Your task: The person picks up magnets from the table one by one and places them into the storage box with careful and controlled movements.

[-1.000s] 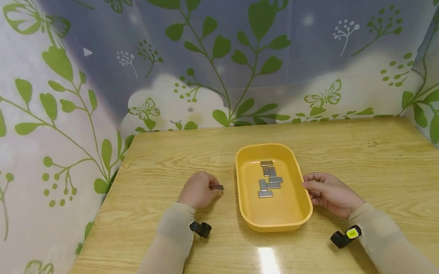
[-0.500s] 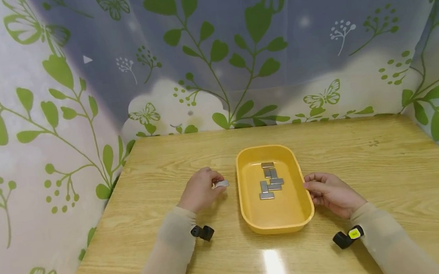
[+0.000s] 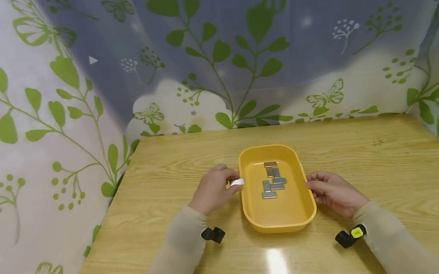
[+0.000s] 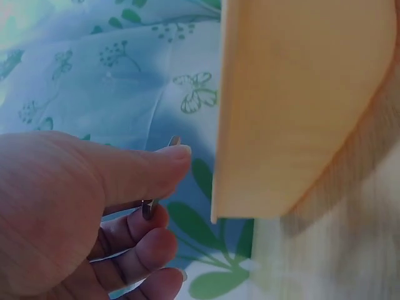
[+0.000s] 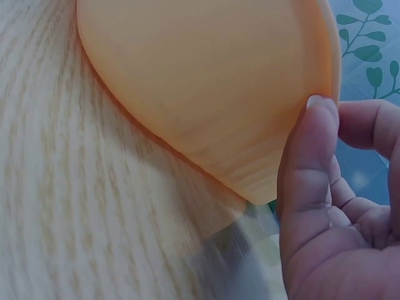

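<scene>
My left hand (image 3: pixel 212 191) pinches a small flat silver metal bar (image 3: pixel 237 182) between thumb and fingers, right at the left rim of a yellow plastic basin (image 3: pixel 282 228). In the left wrist view most of the bar (image 4: pixel 149 209) is hidden behind the thumb, and the basin's outer wall (image 4: pixel 300 106) rises just beyond the fingertips. Several similar bars (image 3: pixel 269 195) lie flat on the basin floor in a staggered chain. On the opposite side my right hand (image 3: pixel 336 194) grips the rim, its thumb (image 5: pixel 309 169) against the outer wall in the right wrist view.
The basin stands on a light wood-grain table (image 3: pixel 386 172). Behind it and to the sides hangs a curtain (image 3: pixel 300 64) printed with leaves and butterflies. Small black cameras (image 3: pixel 214 234) are strapped to both wrists over beige sleeves.
My left hand has moved right with the silver bar, from over the table to the basin's left rim. My right hand stays at the right rim.
</scene>
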Action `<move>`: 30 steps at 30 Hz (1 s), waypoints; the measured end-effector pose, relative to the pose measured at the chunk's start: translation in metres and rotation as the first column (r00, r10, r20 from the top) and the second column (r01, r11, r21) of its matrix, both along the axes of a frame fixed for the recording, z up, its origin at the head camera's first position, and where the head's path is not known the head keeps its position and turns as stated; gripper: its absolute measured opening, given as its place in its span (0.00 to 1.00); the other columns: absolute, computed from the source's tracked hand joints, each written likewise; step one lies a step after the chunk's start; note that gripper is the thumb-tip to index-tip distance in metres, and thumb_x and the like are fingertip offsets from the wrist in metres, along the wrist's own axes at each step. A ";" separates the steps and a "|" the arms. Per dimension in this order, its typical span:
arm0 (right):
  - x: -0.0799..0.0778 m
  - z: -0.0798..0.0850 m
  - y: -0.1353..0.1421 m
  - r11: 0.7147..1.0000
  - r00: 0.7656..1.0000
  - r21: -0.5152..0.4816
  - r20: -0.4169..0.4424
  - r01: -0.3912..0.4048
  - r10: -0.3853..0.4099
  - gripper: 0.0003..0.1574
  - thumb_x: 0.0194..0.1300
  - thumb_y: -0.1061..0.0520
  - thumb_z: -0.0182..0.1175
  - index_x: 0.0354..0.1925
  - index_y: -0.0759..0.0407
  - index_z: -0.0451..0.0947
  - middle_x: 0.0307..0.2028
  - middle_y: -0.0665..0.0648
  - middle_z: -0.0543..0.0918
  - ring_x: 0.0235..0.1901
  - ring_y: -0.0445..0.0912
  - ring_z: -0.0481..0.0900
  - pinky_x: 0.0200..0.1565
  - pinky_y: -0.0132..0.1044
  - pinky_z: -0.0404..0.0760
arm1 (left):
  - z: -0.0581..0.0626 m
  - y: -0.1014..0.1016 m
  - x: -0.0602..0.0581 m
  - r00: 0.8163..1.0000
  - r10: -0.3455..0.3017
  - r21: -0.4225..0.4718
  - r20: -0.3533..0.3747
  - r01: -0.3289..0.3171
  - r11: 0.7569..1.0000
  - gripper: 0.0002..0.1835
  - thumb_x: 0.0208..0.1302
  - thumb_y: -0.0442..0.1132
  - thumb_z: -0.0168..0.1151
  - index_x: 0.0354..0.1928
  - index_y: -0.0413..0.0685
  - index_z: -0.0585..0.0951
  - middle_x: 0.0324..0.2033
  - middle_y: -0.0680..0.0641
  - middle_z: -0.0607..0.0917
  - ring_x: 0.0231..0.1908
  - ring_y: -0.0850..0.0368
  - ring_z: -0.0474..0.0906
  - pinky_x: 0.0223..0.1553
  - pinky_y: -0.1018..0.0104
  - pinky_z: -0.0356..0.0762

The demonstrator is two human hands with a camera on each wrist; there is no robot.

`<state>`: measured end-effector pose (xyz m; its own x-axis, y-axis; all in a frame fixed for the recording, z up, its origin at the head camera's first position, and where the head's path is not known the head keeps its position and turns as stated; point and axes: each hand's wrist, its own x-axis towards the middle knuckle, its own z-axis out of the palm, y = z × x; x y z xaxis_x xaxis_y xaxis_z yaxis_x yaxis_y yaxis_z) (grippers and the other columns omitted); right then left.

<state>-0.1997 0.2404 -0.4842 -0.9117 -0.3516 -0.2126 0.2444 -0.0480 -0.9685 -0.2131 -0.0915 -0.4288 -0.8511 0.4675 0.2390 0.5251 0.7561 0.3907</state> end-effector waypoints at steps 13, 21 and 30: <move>-0.001 -0.003 0.003 1.000 1.000 -0.020 0.002 -0.006 0.006 0.21 0.70 0.59 0.56 0.51 0.74 0.64 0.29 0.53 0.77 0.24 0.39 0.76 0.29 0.30 0.79 | 0.043 0.034 0.000 0.982 -0.167 -0.284 0.090 0.186 0.941 0.06 0.63 0.43 0.66 0.37 0.49 0.83 0.35 0.54 0.79 0.34 0.63 0.73 0.38 0.70 0.74; -0.002 -0.002 0.004 1.000 1.000 -0.017 0.006 0.001 -0.001 0.19 0.70 0.58 0.57 0.50 0.72 0.65 0.29 0.53 0.77 0.25 0.39 0.76 0.29 0.31 0.80 | 0.062 0.062 -0.004 0.960 -0.227 -0.456 0.167 0.279 0.845 0.05 0.62 0.42 0.67 0.32 0.50 0.81 0.31 0.56 0.79 0.32 0.63 0.73 0.35 0.73 0.72; -0.003 -0.001 0.000 1.000 1.000 -0.018 0.011 0.004 -0.004 0.20 0.70 0.60 0.56 0.51 0.74 0.64 0.29 0.53 0.78 0.24 0.39 0.76 0.29 0.31 0.80 | 0.059 0.089 -0.018 0.931 -0.248 -0.494 0.269 0.354 0.794 0.25 0.63 0.39 0.64 0.16 0.53 0.60 0.16 0.55 0.54 0.20 0.62 0.49 0.25 0.70 0.51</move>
<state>-0.2024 0.2404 -0.4854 -0.9108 -0.3515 -0.2165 0.2551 -0.0669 -0.9646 -0.2310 -0.0022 -0.3698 -0.6485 0.7147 -0.2620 0.7207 0.6873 0.0907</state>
